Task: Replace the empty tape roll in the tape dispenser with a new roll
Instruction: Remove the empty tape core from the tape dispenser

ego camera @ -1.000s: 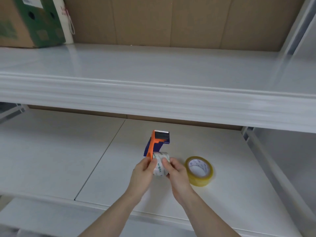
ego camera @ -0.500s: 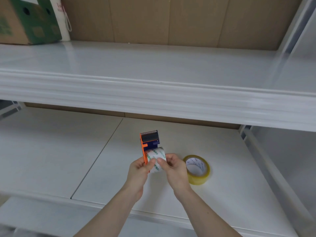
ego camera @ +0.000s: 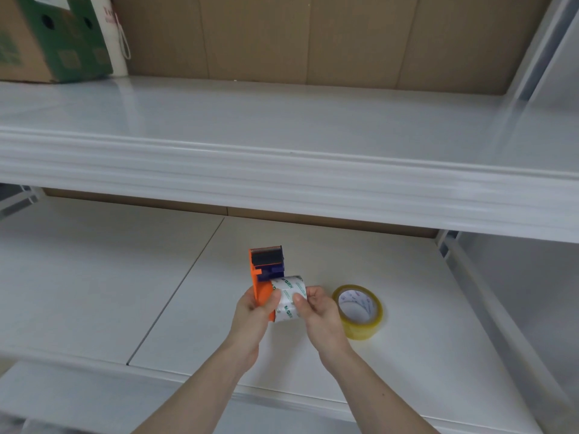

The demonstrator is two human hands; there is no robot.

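An orange and dark blue tape dispenser [ego camera: 264, 270] is held above the lower shelf, cutter end pointing away from me. My left hand [ego camera: 255, 311] grips its orange side plate. A white empty roll core with green print [ego camera: 289, 297] sits in the dispenser, sticking out to the right. My right hand [ego camera: 316, 311] pinches that core with thumb and fingers. A new yellowish clear tape roll [ego camera: 360, 311] stands tilted on the shelf just right of my right hand, not touched.
The white lower shelf [ego camera: 125, 292] has a seam running toward the front. A white upper shelf [ego camera: 282, 170] overhangs the work area. On it at far left stand a green and brown cardboard box [ego camera: 47, 39] and a white bag [ego camera: 117, 36].
Both hands have lifted the dispenser slightly and turned it so the cutter faces me more squarely. The white core now sticks out further to the right in my right hand.
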